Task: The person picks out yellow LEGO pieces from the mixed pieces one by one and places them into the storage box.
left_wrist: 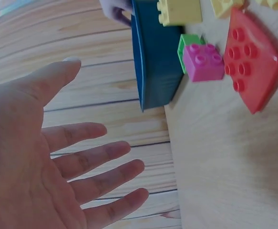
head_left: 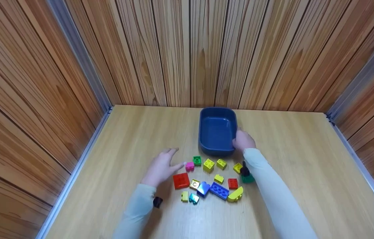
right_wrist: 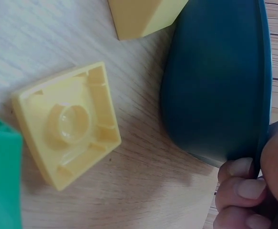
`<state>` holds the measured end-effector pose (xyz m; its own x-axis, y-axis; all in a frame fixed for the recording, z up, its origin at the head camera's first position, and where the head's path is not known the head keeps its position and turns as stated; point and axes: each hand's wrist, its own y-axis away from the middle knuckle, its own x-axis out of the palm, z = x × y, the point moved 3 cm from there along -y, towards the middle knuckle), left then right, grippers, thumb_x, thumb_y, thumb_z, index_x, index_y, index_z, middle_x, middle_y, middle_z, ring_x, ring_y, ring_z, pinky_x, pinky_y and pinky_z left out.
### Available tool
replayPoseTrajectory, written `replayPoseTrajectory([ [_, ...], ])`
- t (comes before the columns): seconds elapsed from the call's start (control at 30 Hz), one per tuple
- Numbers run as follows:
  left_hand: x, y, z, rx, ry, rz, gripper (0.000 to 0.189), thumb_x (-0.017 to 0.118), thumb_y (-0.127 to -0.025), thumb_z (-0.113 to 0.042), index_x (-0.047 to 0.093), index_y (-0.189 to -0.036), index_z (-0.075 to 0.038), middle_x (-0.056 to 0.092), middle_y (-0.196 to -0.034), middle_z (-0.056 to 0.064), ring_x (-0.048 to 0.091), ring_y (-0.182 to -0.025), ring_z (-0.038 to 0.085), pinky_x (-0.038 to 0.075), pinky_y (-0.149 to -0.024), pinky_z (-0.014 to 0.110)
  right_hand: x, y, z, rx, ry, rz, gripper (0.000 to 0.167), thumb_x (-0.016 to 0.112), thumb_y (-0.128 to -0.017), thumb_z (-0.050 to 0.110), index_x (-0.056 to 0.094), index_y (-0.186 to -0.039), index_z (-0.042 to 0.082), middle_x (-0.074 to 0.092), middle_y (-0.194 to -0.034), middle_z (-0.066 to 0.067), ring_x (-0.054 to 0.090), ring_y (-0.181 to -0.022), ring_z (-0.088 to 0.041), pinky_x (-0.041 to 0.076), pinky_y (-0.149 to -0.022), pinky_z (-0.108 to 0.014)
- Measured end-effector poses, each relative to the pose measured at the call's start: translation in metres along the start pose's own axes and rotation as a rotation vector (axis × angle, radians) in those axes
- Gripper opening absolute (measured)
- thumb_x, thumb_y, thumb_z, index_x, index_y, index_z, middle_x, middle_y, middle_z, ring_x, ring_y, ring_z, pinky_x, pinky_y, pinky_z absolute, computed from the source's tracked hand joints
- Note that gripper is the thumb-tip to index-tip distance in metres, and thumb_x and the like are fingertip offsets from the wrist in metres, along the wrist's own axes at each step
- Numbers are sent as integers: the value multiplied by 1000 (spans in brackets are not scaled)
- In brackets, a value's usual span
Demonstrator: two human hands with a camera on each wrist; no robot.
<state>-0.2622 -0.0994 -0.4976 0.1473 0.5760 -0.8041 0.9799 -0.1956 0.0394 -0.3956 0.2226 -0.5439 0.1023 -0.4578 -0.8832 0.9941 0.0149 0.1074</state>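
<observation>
A dark blue bin (head_left: 218, 151) stands on the table, its inside bare. My right hand (head_left: 244, 140) grips the bin's right rim, thumb over the edge and curled fingers against the outer wall, as the right wrist view shows. With fingers spread, my left hand (head_left: 162, 167) hovers over the table and holds nothing. Nearest to it are a pink brick (left_wrist: 204, 63), a green brick (head_left: 197, 160) and a red plate-like brick (head_left: 181, 181). In the right wrist view, a yellow square piece (right_wrist: 69, 124) lies hollow side up beside a green piece (right_wrist: 3, 171).
Several more toy bricks lie in front of the bin, among them a long blue brick (head_left: 219, 191), a small red brick (head_left: 233, 183) and a rounded yellow piece (head_left: 235, 194). Wood-panelled walls (head_left: 203, 53) enclose the table (head_left: 306, 159) at the back and sides.
</observation>
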Motion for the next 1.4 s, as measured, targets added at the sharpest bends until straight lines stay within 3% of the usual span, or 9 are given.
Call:
replayPoseTrajectory([
  [0.27, 4, 15, -6, 37, 1, 38, 69, 68, -84, -49, 47, -142, -18, 46, -142, 11, 45, -127, 31, 41, -101, 47, -1, 3, 1, 16, -36, 17, 30, 48, -98, 9, 50, -124, -6, 62, -96, -19, 58, -79, -29, 51, -72, -41],
  [0.4, 7, 24, -8, 54, 15, 68, 69, 71, -83, -46, 47, -141, -17, 47, -141, 12, 47, -126, 31, 43, -99, 47, -2, 3, 3, 12, -45, 7, 31, 48, -97, 8, 50, -125, -6, 62, -95, -18, 58, -79, -29, 50, -71, -41],
  [0.73, 32, 40, -10, 85, -54, 201, 69, 76, -80, -40, 50, -139, -15, 53, -132, 13, 55, -115, 28, 49, -91, 43, -2, 3, 1, 12, -40, 11, 36, 48, -97, 9, 46, -129, -7, 62, -95, -19, 59, -77, -28, 50, -68, -39],
  [1.03, 45, 47, -12, 113, -77, 258, 69, 78, -78, -35, 52, -138, -14, 50, -136, 12, 52, -119, 27, 45, -96, 45, -4, 2, 3, 32, -40, 33, 24, 48, -97, 10, 55, -115, -4, 62, -88, -16, 58, -74, -28, 47, -63, -36],
  [1.2, 58, 50, -10, 128, -80, 286, 67, 82, -75, -32, 56, -134, -13, 56, -127, 8, 57, -108, 21, 48, -93, 42, -3, 2, 3, 51, -61, 40, 21, 47, -99, 11, 57, -112, -2, 62, -89, -15, 58, -76, -28, 48, -66, -36],
  [1.3, 66, 52, -7, 108, -75, 306, 66, 83, -74, -29, 57, -133, -14, 56, -126, 7, 57, -108, 22, 48, -93, 42, -2, 2, 2, 64, -77, 42, 23, 47, -99, 11, 56, -116, -2, 61, -92, -15, 58, -78, -29, 49, -69, -38],
  [1.4, 72, 53, -4, 50, -48, 334, 65, 85, -73, -25, 58, -131, -16, 54, -132, 9, 54, -116, 26, 45, -96, 47, -2, 2, 2, 73, -80, 46, 25, 48, -99, 11, 55, -118, -3, 61, -94, -16, 58, -79, -29, 50, -70, -38],
])
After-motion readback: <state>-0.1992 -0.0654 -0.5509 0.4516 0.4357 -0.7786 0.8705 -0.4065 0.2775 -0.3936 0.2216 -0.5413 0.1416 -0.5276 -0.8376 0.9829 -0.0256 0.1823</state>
